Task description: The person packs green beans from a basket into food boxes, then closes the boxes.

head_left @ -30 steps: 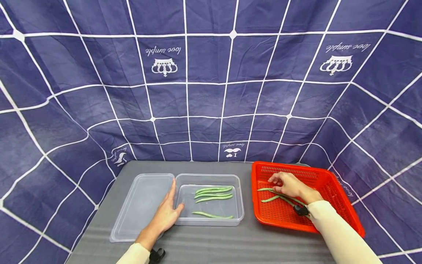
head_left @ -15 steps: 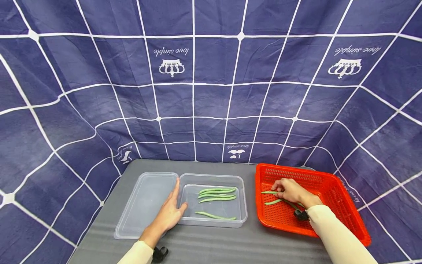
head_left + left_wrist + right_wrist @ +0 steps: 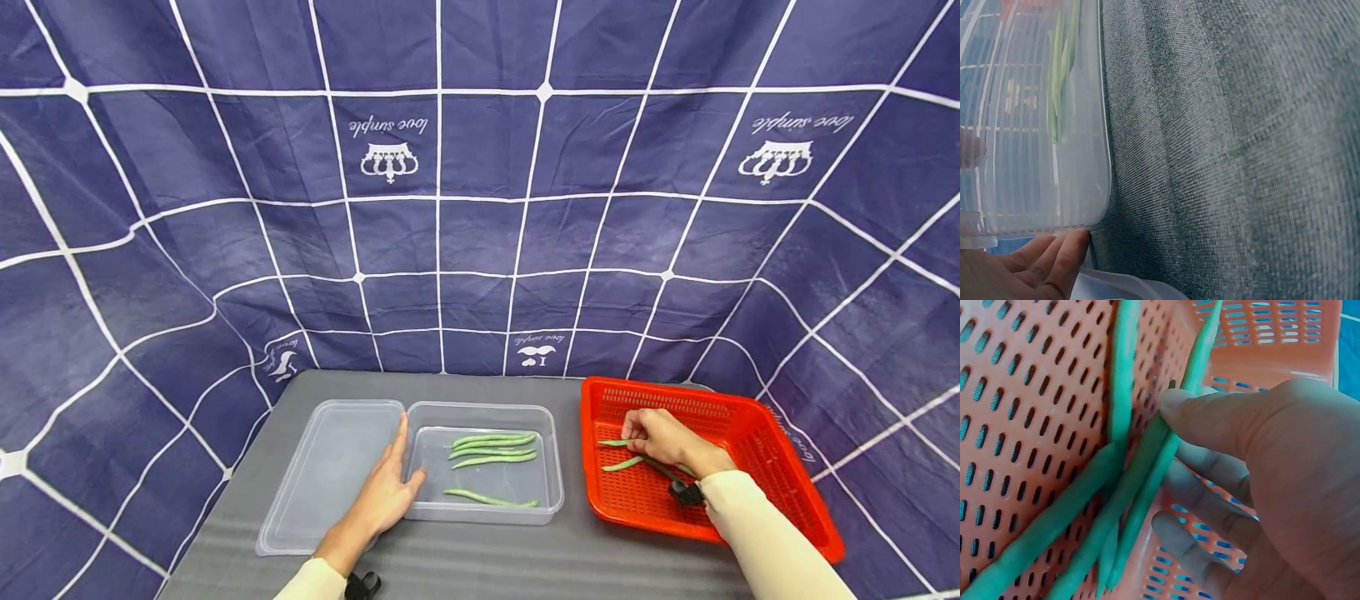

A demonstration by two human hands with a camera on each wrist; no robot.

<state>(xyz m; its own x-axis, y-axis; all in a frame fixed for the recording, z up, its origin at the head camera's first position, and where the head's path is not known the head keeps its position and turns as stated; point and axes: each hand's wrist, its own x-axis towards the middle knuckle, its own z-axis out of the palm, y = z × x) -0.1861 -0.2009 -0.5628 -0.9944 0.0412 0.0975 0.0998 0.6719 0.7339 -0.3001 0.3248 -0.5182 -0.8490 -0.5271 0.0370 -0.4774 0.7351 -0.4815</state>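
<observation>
In the head view my right hand [image 3: 663,437] is inside the red basket [image 3: 589,467]. Its thumb and forefinger pinch a long green bean [image 3: 1200,353] in the right wrist view. The thumb tip also lies against a second bean [image 3: 1141,453]; whether that one is gripped is unclear. Other beans [image 3: 1121,369] lie crossed below on the basket's mesh. My left hand [image 3: 384,490] rests straight-fingered along the left wall of the clear plastic container [image 3: 480,515], thumb over its rim. In the left wrist view its fingers [image 3: 1067,253] touch the outer wall. Several green beans [image 3: 495,459] lie inside the container.
A translucent lid [image 3: 330,475] lies flat on the grey tabletop [image 3: 480,567], left of the container and partly beneath my left forearm. Behind the table and at both sides hangs a blue cloth [image 3: 480,233] with white grid lines.
My right hand has lowered in the basket, and its thumb and forefinger have come together on a green bean. The left hand stays at the container; the head view has shifted slightly.
</observation>
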